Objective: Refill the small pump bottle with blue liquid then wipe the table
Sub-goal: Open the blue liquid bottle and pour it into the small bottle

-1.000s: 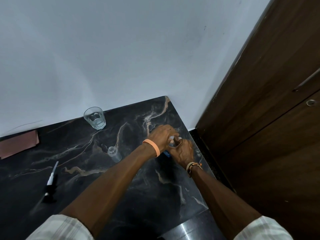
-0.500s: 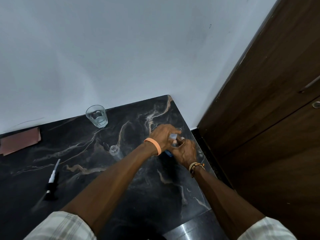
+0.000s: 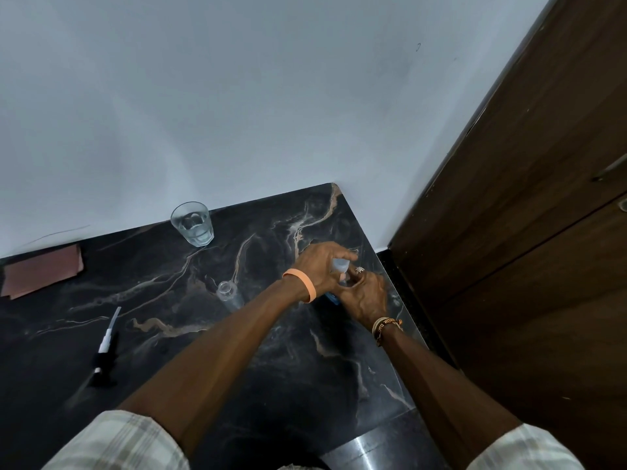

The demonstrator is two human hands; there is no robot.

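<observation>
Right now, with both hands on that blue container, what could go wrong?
The right hand holds the blue container near the table's right edge; if the left hand frees the pale cap abruptly, liquid may spill off it.
The small open bottle stands unheld with a narrow neck, so pouring could miss or tip it.

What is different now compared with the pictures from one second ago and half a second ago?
Nothing has visibly moved. The left hand still grips the pale cap of the blue container, and the right hand still holds its body. The small bottle, pump head, glass and cloth stay where they were; only the camera shifted slightly.
</observation>
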